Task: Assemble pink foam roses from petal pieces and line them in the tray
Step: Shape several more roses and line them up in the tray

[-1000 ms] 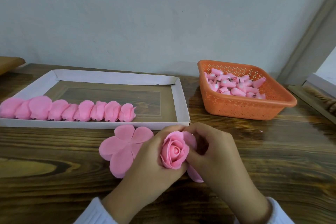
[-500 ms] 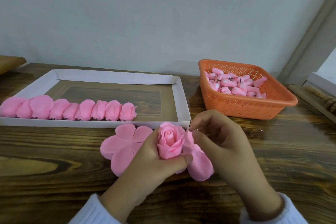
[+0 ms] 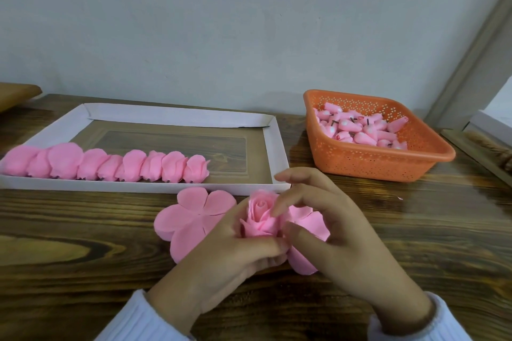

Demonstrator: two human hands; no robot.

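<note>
Scene: a person sits at a wooden surface (image 3: 83,230) and looks down at both hands, near the middle.
Rose in hand: a half-built pink foam rose (image 3: 261,217) is held just above the surface, close to the tray's near right corner. Its centre is tightly rolled and its outer petals (image 3: 310,221) splay out to the right.
Left hand (image 3: 230,252): the grip is curled round the base of the rose, with the thumb laid across the front.
Right hand (image 3: 340,235): the fingers curve over the rose, and the thumb presses an outer petal in towards the centre.
Spare petal piece (image 3: 191,219): lies flat on the surface, just left of the hands.
Tray (image 3: 273,152): a shallow white cardboard tray, far left. A row of finished roses (image 3: 110,166) lines its near edge, with room left at the right end.
Basket (image 3: 388,163): orange plastic, far right, holding pink buds (image 3: 360,127).
Step in hand: probably wrapping the outer petals round the centre.
Next move: likely needs each petal folded up and held snug, with a gentle touch because foam creases. Then the flat piece may go on, or the rose may join the row.
</note>
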